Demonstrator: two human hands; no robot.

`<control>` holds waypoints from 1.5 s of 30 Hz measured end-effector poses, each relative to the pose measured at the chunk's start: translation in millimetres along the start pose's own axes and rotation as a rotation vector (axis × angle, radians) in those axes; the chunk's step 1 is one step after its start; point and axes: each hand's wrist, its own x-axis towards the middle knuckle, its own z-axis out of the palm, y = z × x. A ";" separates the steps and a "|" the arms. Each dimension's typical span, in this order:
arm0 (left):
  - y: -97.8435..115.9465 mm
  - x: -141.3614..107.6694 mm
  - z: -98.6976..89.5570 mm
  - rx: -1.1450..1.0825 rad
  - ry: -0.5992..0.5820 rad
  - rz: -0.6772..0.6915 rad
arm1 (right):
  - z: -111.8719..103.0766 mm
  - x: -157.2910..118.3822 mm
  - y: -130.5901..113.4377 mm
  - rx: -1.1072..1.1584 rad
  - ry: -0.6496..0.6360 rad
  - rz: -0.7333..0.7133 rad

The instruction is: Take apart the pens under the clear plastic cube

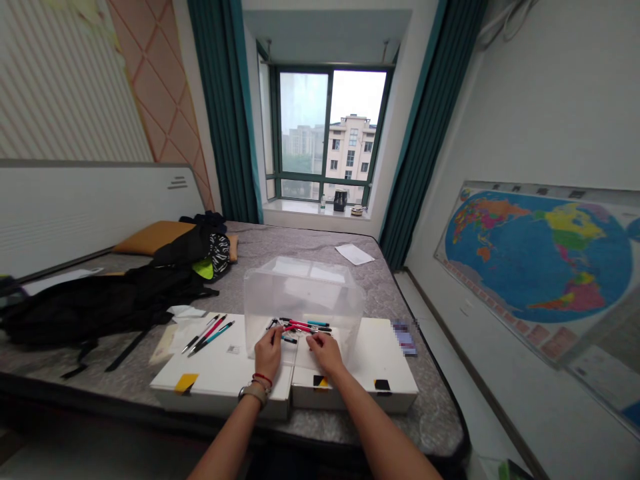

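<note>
My left hand (269, 352) and my right hand (325, 353) rest side by side over two flat white boxes, fingers curled down. Just past the fingertips lies a tangled heap of red, black and teal pens (300, 327). My fingers touch or nearly touch it, but I cannot tell whether either hand grips a pen. A clear plastic box (304, 293) stands behind and around the heap. The left white box (220, 377) carries several loose pens (209, 335). The right white box (383, 353) lies beside it.
All this sits on a grey mattress (320, 247). A black bag (100, 307) and an orange pillow (153, 238) lie to the left, and a sheet of paper (355, 254) lies at the far side. A blurred card (405, 338) lies right of the boxes, near the mattress edge.
</note>
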 end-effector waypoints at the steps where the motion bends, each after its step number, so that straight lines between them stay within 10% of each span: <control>1: 0.3 0.2 0.1 -0.007 -0.016 -0.010 | -0.1 -0.6 -1.6 -0.016 -0.020 -0.006; 25: 16.8 -12.2 5.4 0.419 -0.405 0.212 | -5.9 9.0 4.6 0.309 -0.092 0.128; 45: 16.2 -14.9 10.5 0.523 -0.371 0.271 | -3.7 11.0 9.3 0.498 0.074 0.177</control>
